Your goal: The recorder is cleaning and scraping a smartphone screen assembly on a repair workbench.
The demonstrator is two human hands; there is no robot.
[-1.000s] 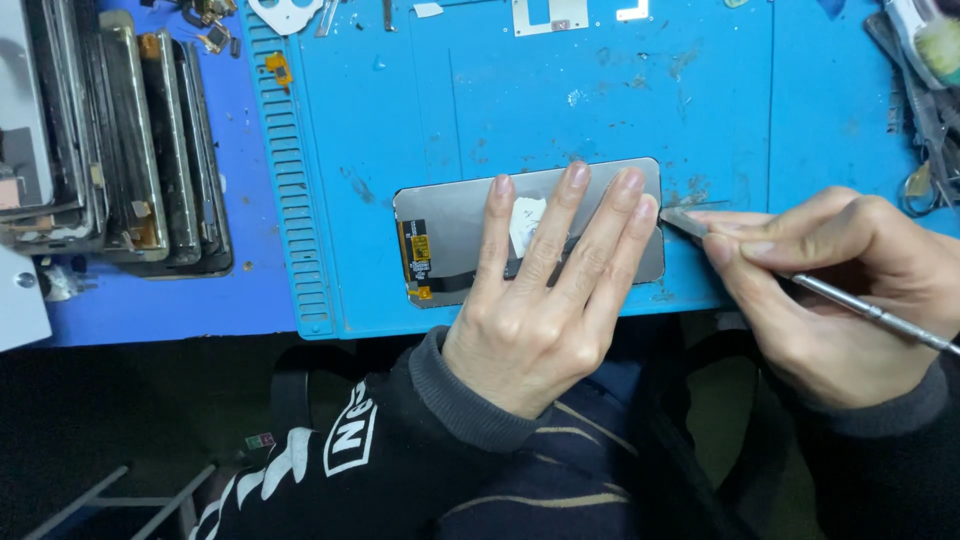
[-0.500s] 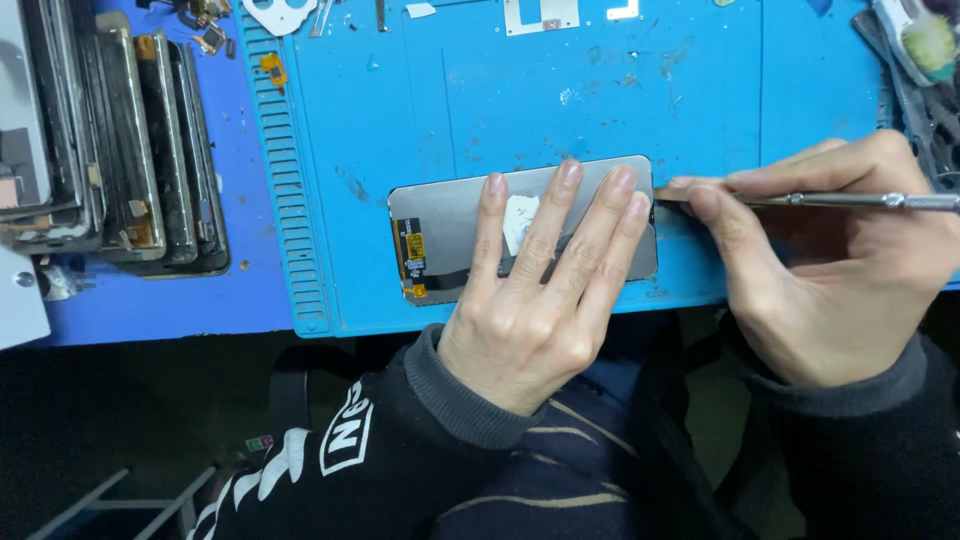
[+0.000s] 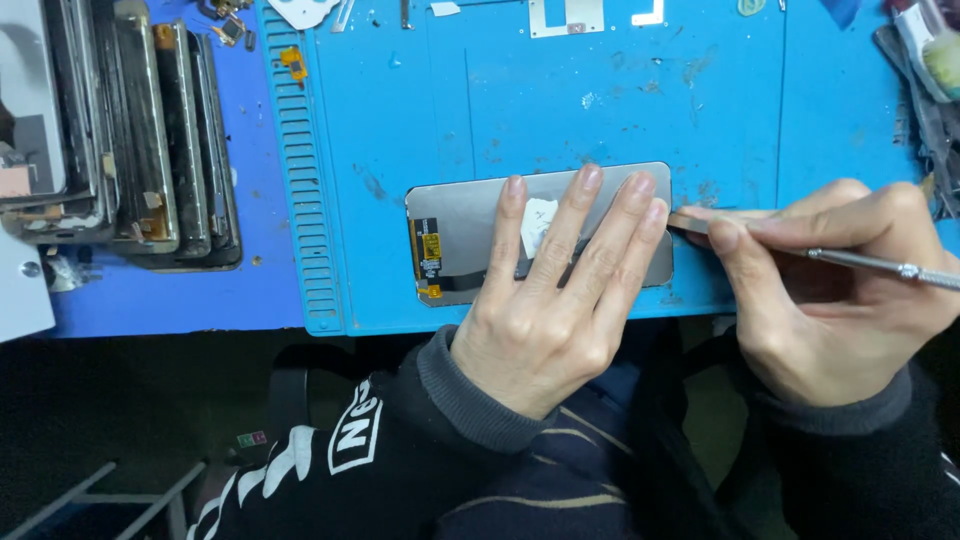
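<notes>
A grey phone screen panel (image 3: 460, 215) lies face down on the blue work mat (image 3: 560, 110), with a small flex cable and orange connector at its left end. My left hand (image 3: 555, 300) presses flat on the panel, fingers spread. My right hand (image 3: 830, 290) grips a thin metal tool (image 3: 880, 265) like a pen. The tool's tip, mostly hidden by my fingers, meets the panel's right edge.
A row of phone frames and screens (image 3: 130, 130) leans together at the far left on the blue table. Small parts and white scraps (image 3: 300, 10) lie along the mat's far edge. More items (image 3: 930, 60) crowd the right edge.
My right hand has turned the metal tool from pointing down-right to nearly level against the panel's right edge. My left hand stays pressed on the panel.
</notes>
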